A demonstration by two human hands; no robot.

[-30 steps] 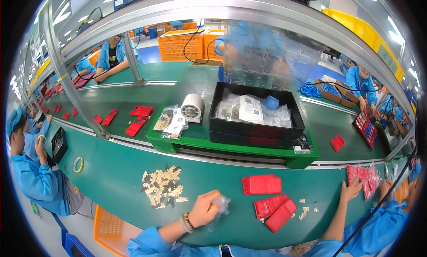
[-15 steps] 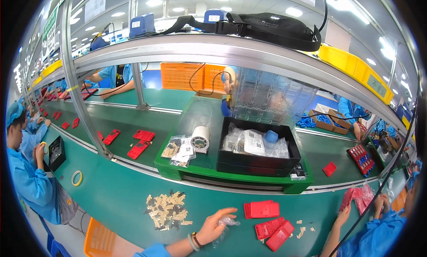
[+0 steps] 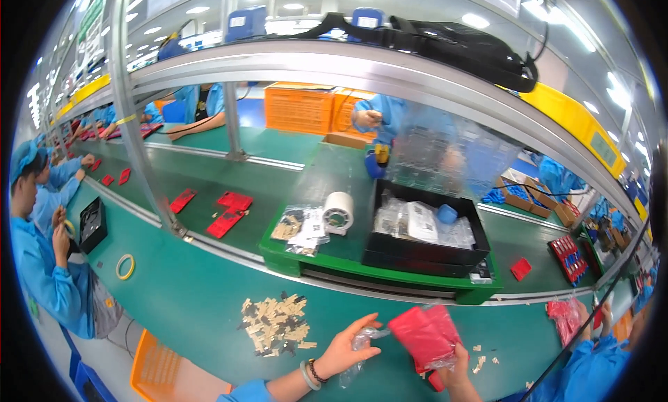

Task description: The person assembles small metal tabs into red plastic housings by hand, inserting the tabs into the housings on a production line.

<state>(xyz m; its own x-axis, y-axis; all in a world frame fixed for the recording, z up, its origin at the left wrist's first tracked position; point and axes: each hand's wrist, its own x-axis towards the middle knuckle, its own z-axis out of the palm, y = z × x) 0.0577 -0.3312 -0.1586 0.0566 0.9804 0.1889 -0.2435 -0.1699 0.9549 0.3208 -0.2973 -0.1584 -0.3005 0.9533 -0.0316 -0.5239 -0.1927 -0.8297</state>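
Note:
My left hand [image 3: 344,351], with bracelets at its wrist, holds a crumpled clear plastic bag [image 3: 353,366] between thumb and curved fingers. To its right, my right hand [image 3: 456,369] grips a clear bag with red plastic cases [image 3: 426,332] inside, raised over the table. Beneath that bag another red case [image 3: 436,381] is partly in sight; the bag and hand hide the rest. Left of my left hand lies a loose heap of small beige and black parts [image 3: 276,323].
A green stand [image 3: 313,268] beyond carries a black bin [image 3: 424,257] and a white roll [image 3: 338,211]. Small beige pieces [image 3: 479,364] lie at right. A co-worker's blue sleeve [image 3: 591,367] is near more bagged red pieces [image 3: 563,318]. A yellow tape ring [image 3: 125,266] lies left.
Bagged red cases, now in my right hand, have come in from the right over the loose red cases. My left hand still holds the clear bag. The view has shifted slightly.

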